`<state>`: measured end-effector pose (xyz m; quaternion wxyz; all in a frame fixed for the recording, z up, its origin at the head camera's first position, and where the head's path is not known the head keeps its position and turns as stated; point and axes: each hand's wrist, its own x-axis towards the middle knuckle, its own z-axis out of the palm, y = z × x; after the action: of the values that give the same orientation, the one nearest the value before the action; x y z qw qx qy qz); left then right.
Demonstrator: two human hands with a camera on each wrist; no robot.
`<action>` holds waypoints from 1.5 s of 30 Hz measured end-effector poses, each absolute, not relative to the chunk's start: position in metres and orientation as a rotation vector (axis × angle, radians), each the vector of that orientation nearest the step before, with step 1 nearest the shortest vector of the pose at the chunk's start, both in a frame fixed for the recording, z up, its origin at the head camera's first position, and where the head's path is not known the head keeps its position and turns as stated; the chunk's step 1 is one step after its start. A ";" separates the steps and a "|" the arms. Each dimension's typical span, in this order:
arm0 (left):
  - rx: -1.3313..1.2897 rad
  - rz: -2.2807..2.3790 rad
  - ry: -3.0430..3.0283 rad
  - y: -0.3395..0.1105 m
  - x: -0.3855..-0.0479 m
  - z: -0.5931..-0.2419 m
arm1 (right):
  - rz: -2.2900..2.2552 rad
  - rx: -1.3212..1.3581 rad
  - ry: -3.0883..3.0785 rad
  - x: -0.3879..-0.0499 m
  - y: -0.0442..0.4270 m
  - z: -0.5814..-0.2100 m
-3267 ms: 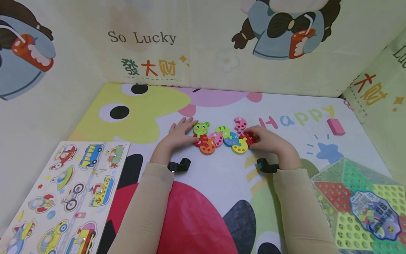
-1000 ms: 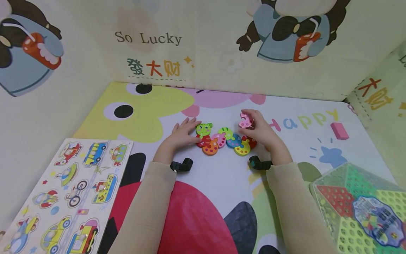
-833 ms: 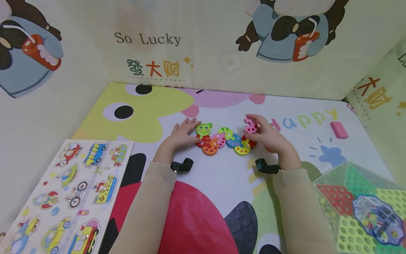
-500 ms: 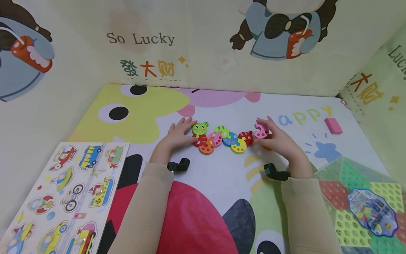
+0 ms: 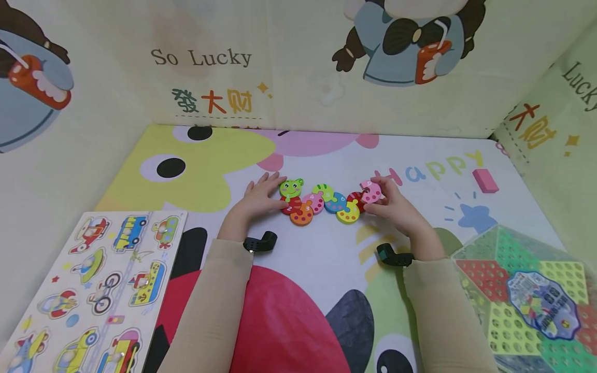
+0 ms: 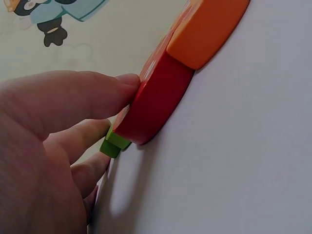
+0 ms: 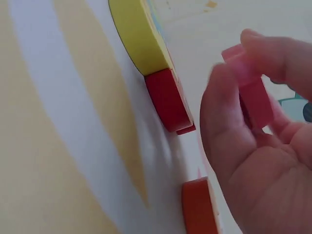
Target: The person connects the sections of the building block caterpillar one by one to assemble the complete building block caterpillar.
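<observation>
A caterpillar number puzzle lies as a curving chain: a green smiling head (image 5: 291, 188), then red (image 5: 290, 206), orange (image 5: 301, 214), pink, green, blue (image 5: 336, 202), yellow (image 5: 348, 213) and dark red pieces (image 7: 168, 100). My left hand (image 5: 256, 201) rests at the head end, its thumb touching the red piece and its fingers by the green head. With thumb and fingers my right hand (image 5: 396, 207) pinches a pink dotted puzzle piece (image 5: 371, 192), raised just above the dark red end. Below that hand, the right wrist view shows a loose orange piece (image 7: 199, 207) on the table.
To the left lies a vehicle peg-puzzle board (image 5: 118, 274). A clear box of coloured perforated plates (image 5: 515, 331) stands at the right. Toward the back right sits a pink block (image 5: 485, 181). Patterned walls (image 5: 298, 77) border the printed tabletop (image 5: 298, 259).
The right hand let go of the dark red piece and picked up the pink piece behind the chain. It carried it right, then back left over the dark red end. The left hand stayed put.
</observation>
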<state>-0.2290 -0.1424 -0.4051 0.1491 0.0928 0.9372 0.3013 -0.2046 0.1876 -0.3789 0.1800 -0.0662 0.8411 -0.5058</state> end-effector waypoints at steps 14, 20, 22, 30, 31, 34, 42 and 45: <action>0.252 0.866 2.698 -0.148 -0.229 -0.405 | -1.385 -0.097 2.464 -0.227 0.192 -0.376; 0.244 0.869 2.693 -0.150 -0.228 -0.405 | -1.248 -0.153 2.474 -0.240 0.192 -0.373; 0.236 0.875 2.691 -0.151 -0.227 -0.404 | -1.194 -0.178 2.489 -0.244 0.192 -0.372; 0.245 0.885 2.681 -0.148 -0.227 -0.406 | -1.020 -0.219 2.491 -0.252 0.194 -0.374; 0.247 0.883 2.683 -0.147 -0.227 -0.406 | -1.006 -0.228 2.489 -0.252 0.196 -0.375; 0.248 0.874 2.689 -0.145 -0.227 -0.406 | -0.999 -0.254 2.475 -0.252 0.199 -0.377; 0.261 0.861 2.689 -0.142 -0.228 -0.404 | -1.002 -0.274 2.472 -0.247 0.203 -0.378; 0.260 0.857 2.693 -0.142 -0.228 -0.403 | -0.949 -0.265 2.481 -0.247 0.204 -0.377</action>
<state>-0.2278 -0.1417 -0.4033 0.1510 0.0905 0.9380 0.2985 -0.2468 0.2040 -0.3765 0.2341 -0.0964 0.9036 -0.3455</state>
